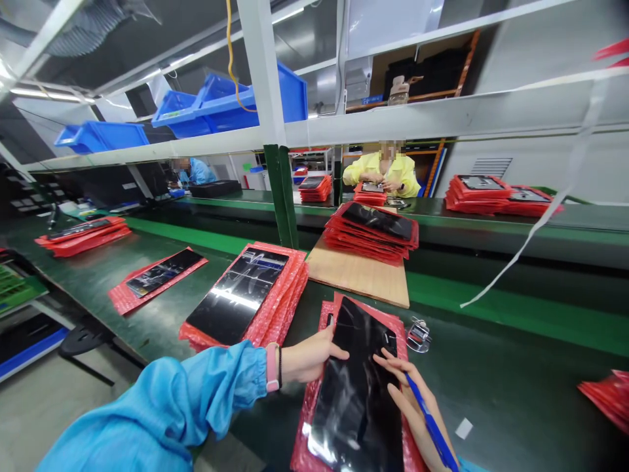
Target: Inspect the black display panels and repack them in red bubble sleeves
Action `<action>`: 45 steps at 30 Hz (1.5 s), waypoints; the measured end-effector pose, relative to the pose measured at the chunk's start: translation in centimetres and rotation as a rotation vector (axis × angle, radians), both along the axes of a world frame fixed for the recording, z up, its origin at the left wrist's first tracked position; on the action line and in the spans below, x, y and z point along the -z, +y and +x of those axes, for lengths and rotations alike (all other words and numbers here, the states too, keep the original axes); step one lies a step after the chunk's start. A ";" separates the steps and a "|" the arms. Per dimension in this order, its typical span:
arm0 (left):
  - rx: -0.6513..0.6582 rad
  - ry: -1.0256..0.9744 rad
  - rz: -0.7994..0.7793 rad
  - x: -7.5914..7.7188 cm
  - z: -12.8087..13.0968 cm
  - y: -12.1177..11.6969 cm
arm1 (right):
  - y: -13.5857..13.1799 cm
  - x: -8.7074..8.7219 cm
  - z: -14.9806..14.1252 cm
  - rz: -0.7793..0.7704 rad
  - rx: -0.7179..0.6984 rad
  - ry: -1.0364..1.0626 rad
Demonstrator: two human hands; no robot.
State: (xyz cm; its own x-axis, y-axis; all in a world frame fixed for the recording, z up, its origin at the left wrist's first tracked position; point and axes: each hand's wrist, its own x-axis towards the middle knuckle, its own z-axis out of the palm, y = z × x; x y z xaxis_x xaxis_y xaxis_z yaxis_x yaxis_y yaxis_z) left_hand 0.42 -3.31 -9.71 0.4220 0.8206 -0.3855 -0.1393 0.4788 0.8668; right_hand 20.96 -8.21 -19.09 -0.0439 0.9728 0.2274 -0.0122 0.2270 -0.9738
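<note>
A glossy black screen panel (361,387) lies on red bubble-wrap sleeves (302,426) right in front of me. My left hand (314,354) grips the panel's left edge, thumb on top and the other fingers partly hidden beneath. Over the panel's right side is my right hand (410,393), its fingertips at the surface. A blue pen (427,419) is tucked in that hand. Just past the panel's upper right corner sits a small clear-and-metal item (419,335) whose kind I cannot make out.
Left of me, a stack of red sleeves (289,288) has a black panel on top. Another pile (373,242) sits on a wooden board (354,278). A white scrap (463,429) lies at right. Across the bench, a person in yellow (407,170) handles panels. A white strip (531,233) hangs down.
</note>
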 end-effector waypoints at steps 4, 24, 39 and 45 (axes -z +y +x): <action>-0.051 -0.023 0.120 -1.5 -2.0 0.8 | -0.2 -1.0 0.9 -0.020 0.025 0.023; -0.491 0.354 0.413 -7.3 -25.7 8.3 | 1.1 1.7 7.9 0.622 0.226 -1.449; -0.350 0.058 -0.068 -7.2 2.8 16.4 | 4.0 -7.4 7.7 -0.119 0.220 -0.434; -0.489 0.024 -0.149 -3.6 8.6 22.9 | 18.5 -11.7 9.1 -0.446 0.302 0.185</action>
